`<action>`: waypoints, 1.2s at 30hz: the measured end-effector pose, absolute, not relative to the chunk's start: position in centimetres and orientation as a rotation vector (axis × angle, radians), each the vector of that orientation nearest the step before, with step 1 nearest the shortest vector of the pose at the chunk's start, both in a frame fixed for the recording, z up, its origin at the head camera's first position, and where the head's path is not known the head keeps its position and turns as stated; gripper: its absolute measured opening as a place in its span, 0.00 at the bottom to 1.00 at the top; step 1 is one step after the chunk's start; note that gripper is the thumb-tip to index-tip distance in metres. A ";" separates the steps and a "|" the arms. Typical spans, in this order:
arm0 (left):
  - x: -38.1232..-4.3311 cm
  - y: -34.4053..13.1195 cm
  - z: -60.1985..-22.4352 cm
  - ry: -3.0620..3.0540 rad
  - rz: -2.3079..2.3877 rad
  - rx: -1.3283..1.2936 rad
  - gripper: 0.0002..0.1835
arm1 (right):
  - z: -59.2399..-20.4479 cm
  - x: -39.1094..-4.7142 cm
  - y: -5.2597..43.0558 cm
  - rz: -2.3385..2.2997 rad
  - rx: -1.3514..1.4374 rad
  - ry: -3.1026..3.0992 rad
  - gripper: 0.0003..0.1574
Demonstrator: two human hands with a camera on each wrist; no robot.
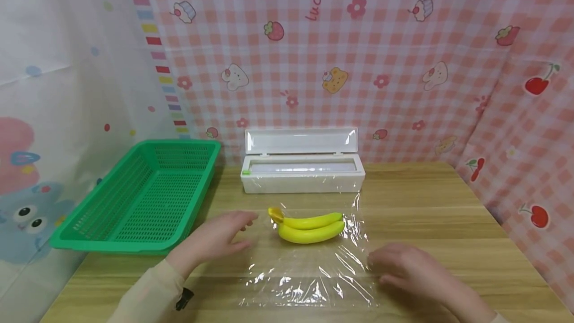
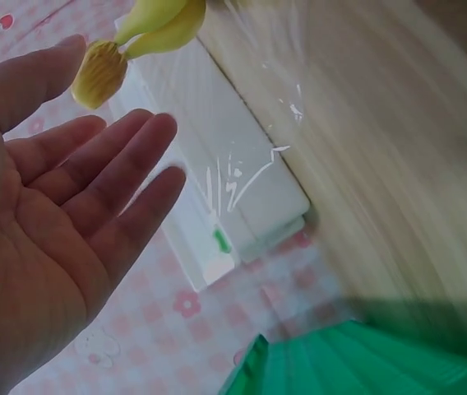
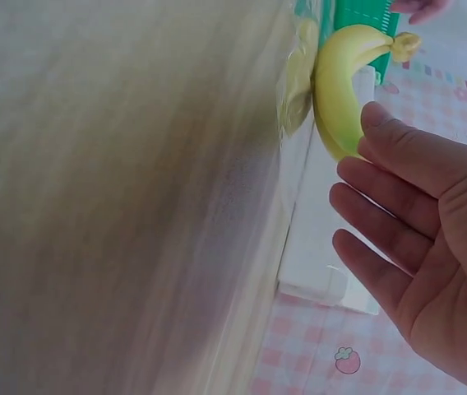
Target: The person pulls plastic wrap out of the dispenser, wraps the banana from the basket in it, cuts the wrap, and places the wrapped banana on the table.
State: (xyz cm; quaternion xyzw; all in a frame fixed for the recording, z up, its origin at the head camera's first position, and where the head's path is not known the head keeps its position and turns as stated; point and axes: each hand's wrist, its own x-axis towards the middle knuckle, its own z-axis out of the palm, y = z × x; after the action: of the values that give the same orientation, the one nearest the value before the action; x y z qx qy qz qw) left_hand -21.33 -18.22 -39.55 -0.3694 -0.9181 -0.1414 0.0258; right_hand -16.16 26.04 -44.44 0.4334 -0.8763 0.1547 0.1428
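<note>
While joined yellow bananas (image 1: 309,236) lie on clear film (image 1: 309,290) before a white box (image 1: 302,184), the left hand (image 1: 220,238) and right hand (image 1: 410,269) flank them — fingers loosely extended, gripping nothing.

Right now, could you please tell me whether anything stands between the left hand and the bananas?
Nothing visible stands between the left hand and the bananas; the transparent film lies beneath them rather than over them.

Pink-and-white checked fabric (image 1: 305,59) printed with strawberries (image 1: 274,32), cupcakes (image 1: 422,11) and flowers (image 1: 357,8) hangs behind a wood-grain tabletop (image 1: 421,213), while a whitish cloth (image 1: 112,83) with cartoon figures (image 1: 40,228) lines the tabletop's left side.
</note>
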 end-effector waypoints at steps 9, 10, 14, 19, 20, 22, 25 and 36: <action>-19.7 -19.2 -40.2 -2.622 -0.284 -1.214 0.16 | -44.4 -15.3 26.6 0.416 1.283 -2.468 0.22; -19.6 -19.2 -40.3 -2.585 -0.284 -1.234 0.15 | -44.4 -15.2 26.7 0.414 1.285 -2.469 0.22; -19.0 -19.5 -40.8 -2.471 -0.296 -1.301 0.15 | -44.3 -14.7 26.8 0.462 1.286 -2.502 0.21; -18.3 -19.9 -41.6 -2.431 -0.328 -1.339 0.15 | -44.3 -14.0 27.0 0.546 1.273 -2.588 0.19; -18.1 -20.0 -41.8 -2.424 -0.338 -1.346 0.15 | -44.3 -13.9 27.0 0.548 1.272 -2.603 0.19; -17.9 -20.3 -42.3 -2.397 -0.359 -1.371 0.16 | -44.5 -13.8 27.0 0.534 1.272 -2.617 0.19; -17.6 -20.6 -42.8 -2.369 -0.385 -1.416 0.16 | -44.7 -13.8 27.0 0.503 1.274 -2.611 0.19; -15.9 -20.2 -43.5 -2.528 -0.312 -1.515 0.19 | -45.0 -13.4 26.8 0.524 1.277 -2.731 0.20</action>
State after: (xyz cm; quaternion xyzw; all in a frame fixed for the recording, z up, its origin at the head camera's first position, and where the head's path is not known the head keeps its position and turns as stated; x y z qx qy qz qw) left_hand -15.91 -20.18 -43.53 -0.5091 -0.8497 -0.1049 0.0889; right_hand -13.38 26.82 -45.02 0.4170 -0.8917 0.1710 0.0406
